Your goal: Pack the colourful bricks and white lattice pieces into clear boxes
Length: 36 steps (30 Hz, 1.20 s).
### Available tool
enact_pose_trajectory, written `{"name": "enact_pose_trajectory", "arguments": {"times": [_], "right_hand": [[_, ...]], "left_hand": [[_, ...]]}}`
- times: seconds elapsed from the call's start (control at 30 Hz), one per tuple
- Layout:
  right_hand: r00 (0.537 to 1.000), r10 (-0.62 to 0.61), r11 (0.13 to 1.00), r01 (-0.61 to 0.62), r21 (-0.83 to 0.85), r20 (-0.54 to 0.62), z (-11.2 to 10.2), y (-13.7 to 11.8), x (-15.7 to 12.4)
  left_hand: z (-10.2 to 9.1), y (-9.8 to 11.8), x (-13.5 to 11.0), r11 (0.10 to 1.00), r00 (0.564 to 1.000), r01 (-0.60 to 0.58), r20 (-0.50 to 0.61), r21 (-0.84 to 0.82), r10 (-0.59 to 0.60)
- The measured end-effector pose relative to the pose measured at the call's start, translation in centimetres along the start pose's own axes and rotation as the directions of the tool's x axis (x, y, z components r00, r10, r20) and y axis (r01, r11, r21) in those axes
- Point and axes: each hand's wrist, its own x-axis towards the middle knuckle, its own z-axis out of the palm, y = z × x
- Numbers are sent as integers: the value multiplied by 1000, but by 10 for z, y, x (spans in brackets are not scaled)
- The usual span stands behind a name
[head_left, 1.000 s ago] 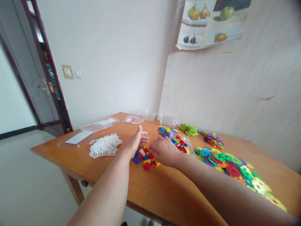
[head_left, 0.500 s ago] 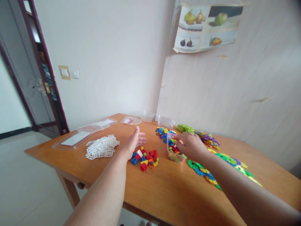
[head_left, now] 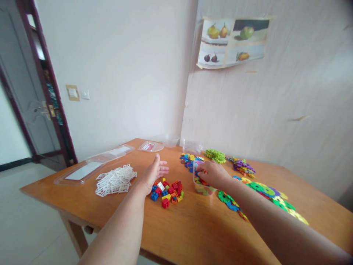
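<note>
My left hand point(head_left: 153, 172) lies open on the wooden table point(head_left: 193, 228), fingers stretched out, just left of a small pile of red, blue, yellow and orange building bricks point(head_left: 168, 190). My right hand point(head_left: 211, 174) rests over a small clear plastic tub point(head_left: 200, 187) that holds more coloured bricks. Its fingers curl down into the tub, pinched on something small and red that I cannot make out.
A heap of white plastic lattice pieces point(head_left: 114, 179) lies left of my hands, with clear lids point(head_left: 91, 167) behind it. Flat coloured snowflake discs point(head_left: 264, 193), a green pile point(head_left: 215, 155), a purple pile point(head_left: 242, 165) and empty clear tubs point(head_left: 171, 140) stand further back. A wall runs along the right side.
My right hand left the loose brick pile and moved right to the clear tub, which now stands upright under it. The left hand stayed open. The camera tilted slightly.
</note>
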Motion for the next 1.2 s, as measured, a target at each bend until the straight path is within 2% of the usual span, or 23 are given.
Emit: {"name": "enact_pose_trajectory", "arguments": {"times": [0.33, 0.6, 0.93, 1.03, 1.13, 1.2], "right_hand": [[994, 48, 986, -63, -153, -101, -3, -13, -3], [998, 48, 990, -53, -130, -41, -5, -13, 1], [997, 61, 988, -67, -141, -50, -4, -13, 4], [994, 9, 994, -20, -110, -105, -9, -23, -2], [982, -108, 994, 102, -46, -156, -12, -40, -11], [972, -181, 983, 181, -15, -150, -12, -52, -17]], "left_hand": [[3, 1, -4, 1000, 1000, -12, -9, 11, 12], [3, 1, -4, 1000, 1000, -12, -8, -1, 12], [8, 4, -11, 999, 998, -48, -38, 6, 48], [6, 2, -8, 999, 999, -35, -32, -3, 35], [3, 0, -3, 1000, 1000, -13, -29, -19, 13], [2, 0, -1, 1000, 1000, -6, -28, -20, 5]]}}
